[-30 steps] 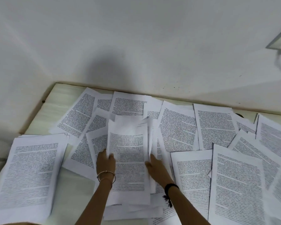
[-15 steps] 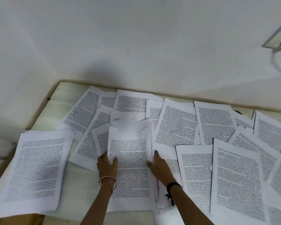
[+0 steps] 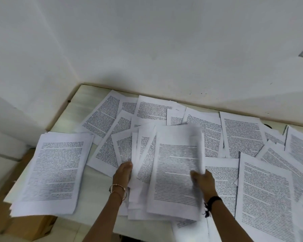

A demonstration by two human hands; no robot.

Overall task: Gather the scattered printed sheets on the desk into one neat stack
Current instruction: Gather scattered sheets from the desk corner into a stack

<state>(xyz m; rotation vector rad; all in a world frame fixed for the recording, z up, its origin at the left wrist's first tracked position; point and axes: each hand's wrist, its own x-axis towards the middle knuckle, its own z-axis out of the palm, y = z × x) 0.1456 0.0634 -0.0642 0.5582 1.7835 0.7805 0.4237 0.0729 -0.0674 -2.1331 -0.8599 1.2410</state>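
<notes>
While the desk (image 3: pixel 80 105) lies almost buried under printed sheets (image 3: pixel 241 137), both hands grip a loose bundle of pages (image 3: pixel 177 172) near its front middle. The left hand (image 3: pixel 123 173) pinches the bundle's left edge, fingers tucked beneath the fanned, uneven pages, with a thin bangle (image 3: pixel 118 188) at the wrist. The right hand (image 3: pixel 202 180) clasps the bundle's right edge, thumb across the blurred top page, with a dark band (image 3: pixel 213 200) at the wrist. Left of the bundle rests a squarer stack (image 3: pixel 56 170), overhanging the desk's front-left corner above a brown box (image 3: pixel 23 226). Single sheets overlap behind and to the right of the bundle.
</notes>
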